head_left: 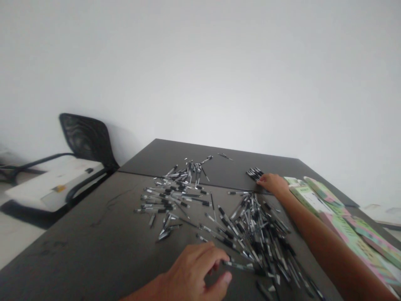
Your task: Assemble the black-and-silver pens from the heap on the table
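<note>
My left hand (200, 269) is low in the middle of the view, fingers bent and thumb apart from them. A pen (239, 266) lies with one end at its index fingertip; the hand does not close round it. Farther off, my right hand (272, 183) has its fingers drawn together at the near end of a neat row of pens (254, 173). Its fingertips are partly hidden, but they appear to pinch the pens there. Between the hands spreads a large loose heap of clear and black pens (260, 234).
Another scattered heap of pens (175, 194) lies left of centre, with a few thin pieces (224, 156) behind it. Green and pink boxes (341, 225) stand along the right, beside my right forearm. A black chair (86, 138) holding a white box (53, 184) is left of the dark table (84, 242).
</note>
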A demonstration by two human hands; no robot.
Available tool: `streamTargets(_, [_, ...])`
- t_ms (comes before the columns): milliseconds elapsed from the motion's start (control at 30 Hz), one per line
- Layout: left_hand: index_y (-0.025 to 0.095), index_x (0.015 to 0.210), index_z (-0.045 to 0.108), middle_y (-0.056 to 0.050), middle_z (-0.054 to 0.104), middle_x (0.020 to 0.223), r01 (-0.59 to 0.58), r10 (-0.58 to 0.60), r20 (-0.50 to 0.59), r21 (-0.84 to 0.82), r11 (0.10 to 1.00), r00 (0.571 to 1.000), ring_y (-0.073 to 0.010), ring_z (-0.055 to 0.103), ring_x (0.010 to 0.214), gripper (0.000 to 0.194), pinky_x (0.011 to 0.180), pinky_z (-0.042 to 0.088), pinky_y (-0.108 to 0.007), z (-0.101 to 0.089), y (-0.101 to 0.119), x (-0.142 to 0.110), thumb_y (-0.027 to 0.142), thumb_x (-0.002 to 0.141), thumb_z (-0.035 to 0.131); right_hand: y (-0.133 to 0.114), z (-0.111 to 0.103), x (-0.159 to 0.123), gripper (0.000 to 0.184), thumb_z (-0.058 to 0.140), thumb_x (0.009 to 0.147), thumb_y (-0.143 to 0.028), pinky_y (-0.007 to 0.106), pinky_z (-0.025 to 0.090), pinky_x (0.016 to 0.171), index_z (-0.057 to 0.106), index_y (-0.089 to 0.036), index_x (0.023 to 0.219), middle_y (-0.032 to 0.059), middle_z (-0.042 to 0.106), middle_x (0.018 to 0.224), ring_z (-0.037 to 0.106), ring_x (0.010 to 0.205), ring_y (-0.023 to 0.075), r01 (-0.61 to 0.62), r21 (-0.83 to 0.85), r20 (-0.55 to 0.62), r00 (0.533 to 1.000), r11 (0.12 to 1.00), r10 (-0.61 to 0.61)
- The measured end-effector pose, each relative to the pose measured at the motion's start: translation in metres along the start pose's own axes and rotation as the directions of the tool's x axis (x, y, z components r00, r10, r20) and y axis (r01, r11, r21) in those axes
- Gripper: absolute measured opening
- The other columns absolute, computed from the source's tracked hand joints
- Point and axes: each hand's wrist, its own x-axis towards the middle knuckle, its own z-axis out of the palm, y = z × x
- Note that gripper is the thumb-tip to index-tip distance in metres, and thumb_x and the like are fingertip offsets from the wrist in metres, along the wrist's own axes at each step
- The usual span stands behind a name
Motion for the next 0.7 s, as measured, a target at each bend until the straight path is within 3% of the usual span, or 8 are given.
streamTargets(167, [0.022, 0.095, 0.059, 0.002, 0.063, 0.071, -0.057, 0.056, -0.081, -0.011, 0.998, 0.995, -0.0131, 0.059, 0.06, 0.001, 0.059, 0.044, -0.029, -0.003, -0.006, 0.007, 0.022, 0.094, 0.059, -0.018, -0.009, -0.02, 0.038, 0.066, 0.095, -0.055, 0.039, 0.054, 0.076, 0.085, -0.024, 0.107, 0.0138, 0.083, 0.105, 0.077, 0.097, 0.0336, 0.104, 0.042, -0.148, 0.984, 0.994, -0.097])
streamTargets(233, [0.022, 0.088, 0.057, 0.002, 0.059, 0.069, -0.065, 0.067, -0.119, 0.028, 0.998, 0.991, -0.0132, 0.056, 0.06, 0.008, 0.058, 0.041, -0.029, -0.01, -0.015, 0.013, 0.022, 0.095, 0.056, -0.036, -0.015, -0.034, 0.049, 0.06, 0.096, -0.065, 0.038, 0.053, 0.077, 0.084, -0.024, 0.11, 0.0126, 0.083, 0.106, 0.077, 0.097, 0.0326, 0.183, 0.077, -0.201, 0.966, 0.98, -0.165])
streamTargets(300, [0.022, 0.083, 0.057, 0.001, 0.059, 0.068, 0.012, 0.01, -0.154, 0.142, 0.99, 0.988, -0.0136, 0.056, 0.062, 0.017, 0.061, 0.043, -0.028, -0.022, -0.031, 0.021, 0.026, 0.099, 0.051, -0.06, -0.02, -0.053, 0.053, 0.058, 0.097, -0.07, 0.036, 0.053, 0.079, 0.083, -0.026, 0.112, 0.0094, 0.083, 0.104, 0.077, 0.095, 0.0287, 0.291, 0.121, -0.229, 0.938, 0.949, -0.259])
streamTargets(367, [0.023, 0.078, 0.055, 0.0, 0.059, 0.069, 0.175, -0.12, -0.212, 0.266, 0.948, 0.97, -0.0145, 0.056, 0.064, 0.025, 0.064, 0.043, -0.028, -0.037, -0.053, 0.027, 0.03, 0.101, 0.047, -0.088, -0.025, -0.075, 0.046, 0.061, 0.099, -0.065, 0.034, 0.054, 0.08, 0.084, -0.026, 0.108, 0.0073, 0.083, 0.102, 0.076, 0.089, 0.0252, 0.48, 0.189, -0.22, 0.871, 0.857, -0.439])
streamTargets(433, [0.022, 0.078, 0.055, -0.003, 0.062, 0.075, 0.302, -0.221, -0.266, 0.318, 0.898, 0.938, -0.0165, 0.058, 0.071, 0.026, 0.069, 0.043, -0.029, -0.054, -0.077, 0.032, 0.027, 0.103, 0.046, -0.12, -0.027, -0.096, 0.037, 0.061, 0.103, -0.05, 0.035, 0.055, 0.084, 0.085, -0.023, 0.11, 0.0092, 0.084, 0.106, 0.077, 0.094, 0.0259, 0.707, 0.186, -0.156, 0.706, 0.682, -0.69])
streamTargets(533, [0.022, 0.079, 0.056, -0.004, 0.065, 0.08, 0.452, -0.347, -0.313, 0.386, 0.804, 0.884, -0.0188, 0.06, 0.078, 0.023, 0.074, 0.043, -0.03, -0.078, -0.112, 0.035, 0.023, 0.101, 0.05, -0.166, -0.027, -0.117, 0.023, 0.074, 0.096, -0.036, 0.032, 0.053, 0.101, 0.086, -0.028, 0.115, 0.0044, 0.084, 0.118, 0.076, 0.111, 0.0242, 0.811, 0.195, -0.069, 0.573, 0.552, -0.817])
streamTargets(600, [0.022, 0.079, 0.058, -0.005, 0.067, 0.082, 0.525, -0.418, -0.324, 0.426, 0.737, 0.849, -0.0198, 0.061, 0.08, 0.023, 0.075, 0.043, -0.03, -0.09, -0.129, 0.034, 0.022, 0.101, 0.051, -0.193, -0.024, -0.122, 0.027, 0.074, 0.096, -0.031, 0.031, 0.051, 0.104, 0.084, -0.029, 0.121, 0.0037, 0.083, 0.124, 0.075, 0.115, 0.0231, 0.829, 0.188, -0.047, 0.543, 0.527, -0.838])
streamTargets(700, [0.021, 0.081, 0.064, -0.007, 0.07, 0.086, 0.596, -0.5, -0.326, 0.477, 0.646, 0.802, -0.0213, 0.063, 0.083, 0.025, 0.076, 0.044, -0.03, -0.099, -0.145, 0.03, 0.023, 0.102, 0.051, -0.222, -0.02, -0.119, 0.027, 0.066, 0.1, -0.031, 0.031, 0.052, 0.102, 0.084, -0.029, 0.121, 0.0055, 0.082, 0.123, 0.074, 0.116, 0.0247, 0.811, 0.155, -0.03, 0.575, 0.564, -0.818])
